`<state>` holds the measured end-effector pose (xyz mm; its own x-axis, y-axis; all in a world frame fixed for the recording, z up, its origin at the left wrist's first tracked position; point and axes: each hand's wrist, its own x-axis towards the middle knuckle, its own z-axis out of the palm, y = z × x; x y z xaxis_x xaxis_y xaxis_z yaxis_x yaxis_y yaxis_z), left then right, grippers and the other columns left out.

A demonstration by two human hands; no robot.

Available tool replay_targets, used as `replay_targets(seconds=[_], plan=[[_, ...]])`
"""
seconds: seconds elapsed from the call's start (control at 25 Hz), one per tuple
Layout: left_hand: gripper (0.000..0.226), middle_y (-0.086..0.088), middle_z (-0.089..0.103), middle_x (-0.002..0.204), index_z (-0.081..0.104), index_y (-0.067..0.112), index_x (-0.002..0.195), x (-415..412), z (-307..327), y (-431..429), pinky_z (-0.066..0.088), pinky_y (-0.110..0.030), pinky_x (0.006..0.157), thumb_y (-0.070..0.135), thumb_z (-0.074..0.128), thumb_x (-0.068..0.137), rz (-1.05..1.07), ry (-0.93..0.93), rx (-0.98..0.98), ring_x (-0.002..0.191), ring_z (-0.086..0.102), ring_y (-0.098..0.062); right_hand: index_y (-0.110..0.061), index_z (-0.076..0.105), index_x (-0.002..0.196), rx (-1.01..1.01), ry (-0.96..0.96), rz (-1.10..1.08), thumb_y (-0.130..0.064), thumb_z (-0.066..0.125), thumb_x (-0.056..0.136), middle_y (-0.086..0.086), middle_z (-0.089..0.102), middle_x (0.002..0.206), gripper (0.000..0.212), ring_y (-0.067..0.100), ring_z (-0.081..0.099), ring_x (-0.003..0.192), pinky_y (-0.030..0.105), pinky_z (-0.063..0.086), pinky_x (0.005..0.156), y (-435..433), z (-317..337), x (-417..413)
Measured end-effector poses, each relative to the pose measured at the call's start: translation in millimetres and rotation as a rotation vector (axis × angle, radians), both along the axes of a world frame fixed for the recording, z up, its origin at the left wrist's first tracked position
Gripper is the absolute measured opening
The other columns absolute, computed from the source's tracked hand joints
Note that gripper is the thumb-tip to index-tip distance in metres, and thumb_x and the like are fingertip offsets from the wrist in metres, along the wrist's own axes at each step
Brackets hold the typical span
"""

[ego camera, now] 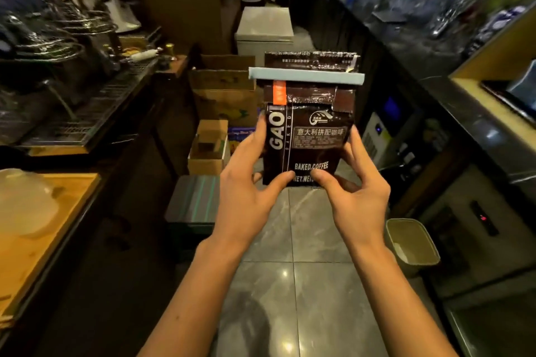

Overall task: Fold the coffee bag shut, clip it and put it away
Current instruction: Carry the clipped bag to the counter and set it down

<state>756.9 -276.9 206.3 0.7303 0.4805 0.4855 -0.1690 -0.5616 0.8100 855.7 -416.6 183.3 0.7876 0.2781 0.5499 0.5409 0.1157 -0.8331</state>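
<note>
Two bare forearms reach forward over a grey tiled floor (290, 284), and both hands hold a dark coffee bag (310, 136) upright in mid-air, at about the middle of the view. The left hand (246, 182) grips the bag's lower left edge, thumb pressed on the front near the bottom print and fingers wrapped up along the side. The right hand (356, 188) mirrors it on the lower right, thumb on the front beside the left thumb, fingers curled round the right edge and behind. The bag's front faces the camera, with white lettering and an orange tab near its upper left. Its top is folded over, and a long pale blue clip (306, 76) sits across the fold, level and sticking out a little past both sides of the bag; a strip of the folded top stands above the clip. To the right of the hands, on the floor, stands a pale bin (412, 243). On the left runs a wooden counter (43, 226), with a wire rack (72, 90) further along it. Beyond the bag are stacked cardboard boxes (223, 95) and a white chest (264, 35). A dark, cluttered counter (420, 46) runs along the right, blurred.
</note>
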Motion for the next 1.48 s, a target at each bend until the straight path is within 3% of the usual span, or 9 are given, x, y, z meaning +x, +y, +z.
replay_targets(seconds=[0.08, 0.24, 0.48, 0.64, 0.84, 1.0, 1.28, 1.48], plan=[[0.095, 0.014, 0.047, 0.145, 0.02, 0.046, 0.15, 30, -3, 2, 0.053, -0.027, 0.098, 0.017, 0.079, 0.082, -0.016, 0.013, -0.014, 0.132, 0.049, -0.005, -0.045, 0.035, 0.145, -0.012, -0.002, -0.029, -0.011, 0.079, 0.08, -0.043, 0.052, 0.129, 0.085, -0.01, 0.052, 0.125, 0.009, 0.049, 0.088, -1, -4, 27], [0.093, 0.021, 0.045, 0.141, 0.021, 0.047, 0.149, 93, -15, 23, 0.054, -0.024, 0.095, 0.015, 0.079, 0.082, -0.05, 0.02, -0.04, 0.131, 0.05, -0.005, -0.037, 0.036, 0.146, -0.016, 0.009, -0.059, -0.009, 0.08, 0.08, -0.043, 0.051, 0.13, 0.084, -0.008, 0.052, 0.126, 0.015, 0.052, 0.091, 18, -14, 85], [0.093, 0.006, 0.048, 0.146, 0.021, 0.044, 0.147, 196, -19, 97, 0.053, -0.024, 0.097, 0.012, 0.078, 0.082, -0.104, 0.005, -0.073, 0.133, 0.049, -0.009, -0.031, 0.037, 0.148, -0.039, -0.004, -0.102, -0.006, 0.079, 0.08, -0.044, 0.05, 0.13, 0.083, -0.01, 0.051, 0.126, 0.008, 0.047, 0.092, 89, -16, 179], [0.093, 0.018, 0.045, 0.138, 0.02, 0.036, 0.152, 269, -11, 153, 0.049, -0.013, 0.094, 0.011, 0.078, 0.083, -0.148, -0.022, -0.059, 0.131, 0.048, -0.005, -0.029, 0.036, 0.148, -0.043, -0.021, -0.151, -0.005, 0.078, 0.08, -0.04, 0.051, 0.132, 0.083, -0.008, 0.051, 0.127, 0.007, 0.045, 0.093, 140, -5, 246], [0.094, 0.021, 0.045, 0.137, 0.02, 0.038, 0.152, 365, -13, 189, 0.048, -0.013, 0.095, 0.013, 0.078, 0.082, -0.213, 0.0, -0.082, 0.132, 0.048, -0.003, -0.032, 0.036, 0.148, -0.057, -0.008, -0.212, -0.007, 0.079, 0.081, -0.044, 0.05, 0.13, 0.083, -0.013, 0.049, 0.126, 0.006, 0.045, 0.091, 171, -7, 331], [0.094, 0.019, 0.046, 0.139, 0.022, 0.039, 0.153, 462, -24, 195, 0.05, -0.017, 0.096, 0.014, 0.078, 0.083, -0.26, 0.024, -0.091, 0.132, 0.048, -0.003, -0.028, 0.038, 0.149, -0.038, 0.039, -0.237, -0.007, 0.078, 0.081, -0.033, 0.053, 0.134, 0.082, -0.006, 0.052, 0.127, 0.01, 0.048, 0.092, 175, -19, 420], [0.091, 0.025, 0.047, 0.137, 0.024, 0.034, 0.154, 666, -24, 161, 0.052, -0.022, 0.096, 0.014, 0.078, 0.083, -0.314, -0.007, -0.057, 0.131, 0.051, -0.005, -0.026, 0.038, 0.15, -0.03, 0.042, -0.303, -0.009, 0.079, 0.081, -0.036, 0.052, 0.135, 0.082, -0.006, 0.051, 0.129, 0.011, 0.042, 0.101, 141, -25, 616], [0.092, 0.008, 0.051, 0.142, 0.023, 0.028, 0.155, 798, -20, 149, 0.053, -0.031, 0.099, 0.017, 0.078, 0.082, -0.348, -0.001, 0.008, 0.129, 0.054, -0.011, -0.028, 0.037, 0.15, -0.013, 0.094, -0.344, -0.009, 0.078, 0.081, -0.03, 0.056, 0.135, 0.083, -0.005, 0.053, 0.127, 0.017, 0.049, 0.098, 125, -21, 736]])
